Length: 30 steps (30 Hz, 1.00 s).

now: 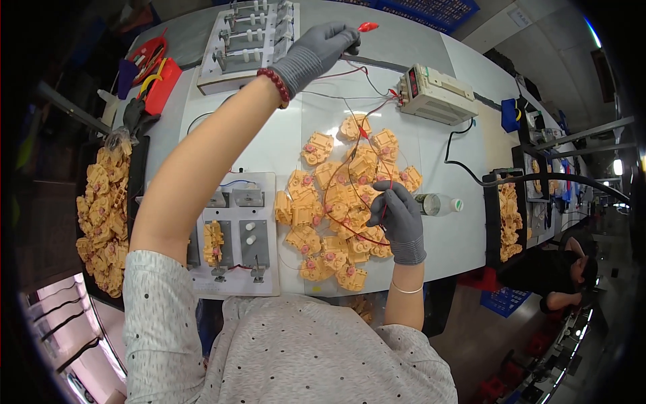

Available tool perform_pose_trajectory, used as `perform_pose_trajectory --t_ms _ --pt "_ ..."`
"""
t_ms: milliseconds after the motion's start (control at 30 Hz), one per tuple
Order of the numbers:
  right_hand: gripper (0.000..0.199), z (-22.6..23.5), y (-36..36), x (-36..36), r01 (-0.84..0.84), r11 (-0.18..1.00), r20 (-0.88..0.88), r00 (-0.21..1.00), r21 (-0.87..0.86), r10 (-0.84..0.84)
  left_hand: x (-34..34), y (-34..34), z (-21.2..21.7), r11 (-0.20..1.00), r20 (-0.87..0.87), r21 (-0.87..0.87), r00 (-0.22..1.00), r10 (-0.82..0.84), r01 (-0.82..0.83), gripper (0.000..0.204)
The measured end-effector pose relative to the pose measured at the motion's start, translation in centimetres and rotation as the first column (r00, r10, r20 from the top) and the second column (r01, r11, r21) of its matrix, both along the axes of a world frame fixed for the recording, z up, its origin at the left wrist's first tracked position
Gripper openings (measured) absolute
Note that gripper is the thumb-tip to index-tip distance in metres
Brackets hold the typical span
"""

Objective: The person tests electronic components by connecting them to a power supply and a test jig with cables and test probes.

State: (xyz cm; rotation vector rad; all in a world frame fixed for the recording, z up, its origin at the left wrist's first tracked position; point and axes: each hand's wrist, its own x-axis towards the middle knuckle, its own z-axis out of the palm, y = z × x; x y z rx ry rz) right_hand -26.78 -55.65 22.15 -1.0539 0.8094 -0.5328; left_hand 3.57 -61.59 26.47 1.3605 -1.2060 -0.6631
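Observation:
My left hand, in a grey glove, reaches out to the far side of the table. Its fingers pinch a red-sleeved alligator clip whose tip sticks out past them. Closer to my body, my right hand, gloved too, has its fingers curled around a thin red and black wire lead. This lead loops over a pile of yellow-orange plastic gear housings with small pinkish parts. Another red clip lies on the pile's far part. What the right fingertips press on is partly hidden.
A beige power supply stands at the far right with leads attached. A test fixture holding one yellow part sits at left, and another fixture stands beyond. A clear bottle lies by my right hand. Filled bins flank the table; a person is at right.

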Motion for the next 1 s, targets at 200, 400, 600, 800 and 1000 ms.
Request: perform_pose_trajectory --t_ms 200,400,600,800,1000 --pt "0.016 -4.6 1.0 -1.7 0.075 0.959 0.145 0.982 0.272 -0.118 -4.1 1.4 -9.9 0.959 -0.411 0.135 0.866 0.284 -0.25 0.025" --pt "0.017 -9.2 0.3 -3.2 -0.139 0.635 0.492 0.761 0.76 -0.422 -7.8 1.5 -20.3 0.852 -0.488 0.4 0.707 0.511 -0.339 0.031" --pt "0.019 -9.9 1.6 -2.9 -0.381 0.556 0.62 0.708 0.738 -0.338 -10.6 -0.1 -25.7 0.722 -0.48 0.628 0.585 0.654 -0.292 0.021" --pt "0.022 -10.0 0.8 -2.0 -0.283 0.728 0.385 0.923 0.625 0.029 -10.9 -0.8 -18.5 0.823 -0.863 0.501 0.227 0.451 0.269 0.021" --pt "0.015 -7.6 -2.8 1.7 -0.246 0.903 -0.037 0.96 0.352 0.276 -7.9 -2.4 -18.4 0.909 -0.925 0.374 0.151 0.35 0.182 0.015"
